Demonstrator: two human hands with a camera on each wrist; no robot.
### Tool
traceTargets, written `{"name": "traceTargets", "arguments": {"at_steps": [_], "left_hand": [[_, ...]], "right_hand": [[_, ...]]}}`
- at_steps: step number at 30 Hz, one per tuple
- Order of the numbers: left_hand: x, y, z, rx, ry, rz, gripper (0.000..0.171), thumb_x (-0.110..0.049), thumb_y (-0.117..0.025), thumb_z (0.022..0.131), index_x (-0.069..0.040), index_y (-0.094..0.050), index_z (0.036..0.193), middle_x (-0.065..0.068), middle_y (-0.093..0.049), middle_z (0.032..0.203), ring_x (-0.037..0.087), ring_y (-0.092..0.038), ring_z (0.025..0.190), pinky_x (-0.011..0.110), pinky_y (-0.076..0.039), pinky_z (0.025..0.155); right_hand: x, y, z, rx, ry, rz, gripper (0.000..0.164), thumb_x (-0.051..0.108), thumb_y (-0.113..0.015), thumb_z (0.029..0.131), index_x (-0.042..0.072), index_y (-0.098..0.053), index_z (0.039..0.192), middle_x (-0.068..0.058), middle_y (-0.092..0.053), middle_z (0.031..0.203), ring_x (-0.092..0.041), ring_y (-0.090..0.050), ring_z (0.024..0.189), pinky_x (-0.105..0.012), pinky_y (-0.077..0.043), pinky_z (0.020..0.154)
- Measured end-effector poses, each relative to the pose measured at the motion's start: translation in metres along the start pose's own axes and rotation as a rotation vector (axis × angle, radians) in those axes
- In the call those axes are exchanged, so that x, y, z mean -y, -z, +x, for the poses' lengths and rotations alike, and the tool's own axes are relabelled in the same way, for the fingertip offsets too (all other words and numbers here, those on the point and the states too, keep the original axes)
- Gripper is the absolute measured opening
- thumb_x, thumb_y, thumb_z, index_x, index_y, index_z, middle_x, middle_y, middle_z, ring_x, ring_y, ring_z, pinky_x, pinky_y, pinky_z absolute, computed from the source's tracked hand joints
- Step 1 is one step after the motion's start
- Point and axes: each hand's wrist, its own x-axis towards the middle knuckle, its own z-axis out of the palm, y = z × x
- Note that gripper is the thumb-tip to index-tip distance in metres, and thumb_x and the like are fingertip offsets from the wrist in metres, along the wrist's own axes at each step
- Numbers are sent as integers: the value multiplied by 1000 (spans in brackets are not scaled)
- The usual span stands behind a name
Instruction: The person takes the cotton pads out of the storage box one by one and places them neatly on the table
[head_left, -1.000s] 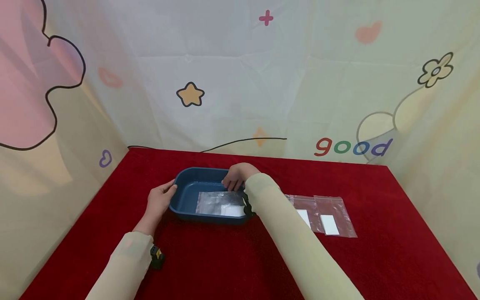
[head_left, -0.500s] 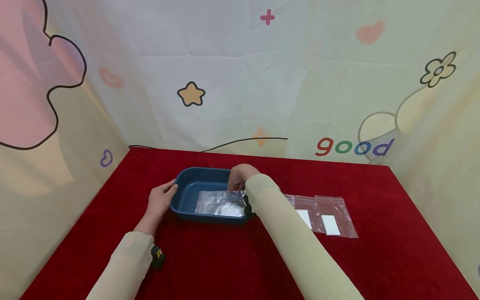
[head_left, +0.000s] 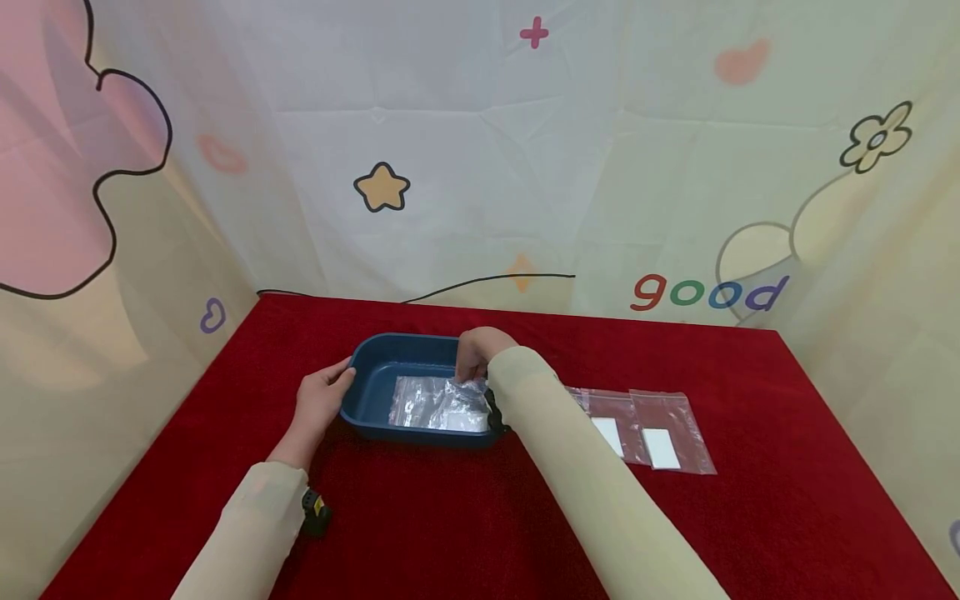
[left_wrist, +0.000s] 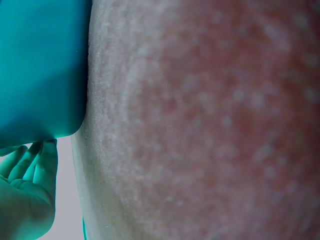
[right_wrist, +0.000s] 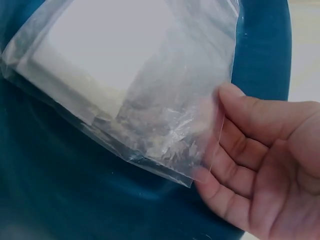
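Observation:
On the left side of the blue tray [head_left: 416, 348], my left hand [head_left: 318, 400] grips the rim; its fingers [left_wrist: 45, 167] touch the tray's outer wall in the left wrist view. My right hand [head_left: 476, 353] reaches over the back right part of the tray. In the right wrist view, that hand [right_wrist: 265, 155] pinches the edge of a clear plastic zip bag [right_wrist: 175, 115] between thumb and fingers. Inside the bag is a flat white rectangular piece [right_wrist: 100, 55]. From the head, the bag [head_left: 416, 402] lies in the tray, its right end hidden by my sleeve.
Two more clear bags, one at the right [head_left: 693, 450] and one partly behind my right sleeve [head_left: 630, 408], lie on the red cloth [head_left: 420, 525], each with a white piece inside. A patterned curtain [head_left: 450, 233] stands behind the table.
My right fingers have moved right and down onto the bag in the tray. The bag's plastic has wrinkled and its upper edge has shifted slightly. My left hand has stayed on the rim.

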Motion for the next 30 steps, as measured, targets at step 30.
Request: {"name": "traceTargets", "arguments": {"at_steps": [30], "left_hand": [[1, 1, 0, 10, 12, -46, 47, -19, -48, 109, -3, -45, 153, 19, -43, 160, 34, -39, 151, 49, -40, 121]], "right_hand": [[1, 8, -17, 26, 146, 100, 16, 6, -59, 101, 5, -65, 86, -5, -66, 76, -14, -59, 71, -23, -51, 66]]}}
